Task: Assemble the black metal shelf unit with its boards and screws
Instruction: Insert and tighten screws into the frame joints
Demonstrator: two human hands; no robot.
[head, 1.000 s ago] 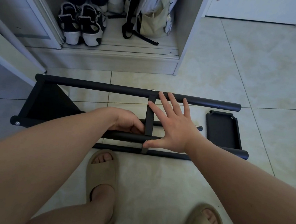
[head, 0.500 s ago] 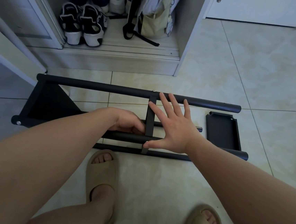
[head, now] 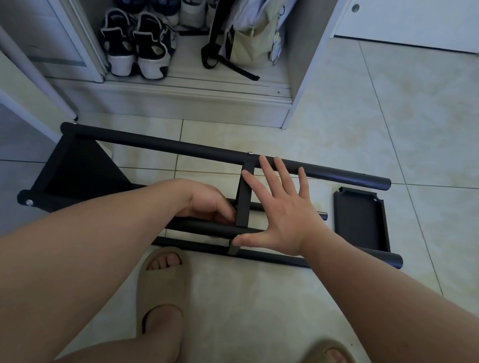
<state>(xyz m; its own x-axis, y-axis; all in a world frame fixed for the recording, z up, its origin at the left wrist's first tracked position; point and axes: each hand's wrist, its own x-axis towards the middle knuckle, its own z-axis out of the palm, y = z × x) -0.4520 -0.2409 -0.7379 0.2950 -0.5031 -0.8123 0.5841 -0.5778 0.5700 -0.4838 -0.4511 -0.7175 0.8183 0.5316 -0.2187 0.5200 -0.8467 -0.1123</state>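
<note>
Tiled floor (head: 357, 105): smooth, with no mat under the work. The black shelf frame (head: 163, 143) lay on its side across it, just ahead of the person's sandals (head: 164, 285). One end panel (head: 81, 172) was fitted at the left; the tube ends at the right were open. First risk, as I read it: round tubes on glossy tile would roll or skid if a push came off-centre, and the unbraced right end could rack out of square.

Loose black board (head: 360, 222): flat on the floor just beside the frame's right end, not yet fitted. A sliding frame could knock it.

Right hand (head: 282, 211): flat over the frame, fingers (head: 281, 173) spread, tips on the far tube, thumb on the near tube (head: 199, 226). Left hand (head: 206, 204): between the tubes, fingers (head: 223, 213) curled against the cross strut (head: 244, 199). I could not tell what they pinched, if anything. They could get nipped there if the tubes closed.

Screw head (head: 250, 153): seated at the strut's top. The lower joint was hidden. A small loose screw could drop and run off across the tile.
</note>
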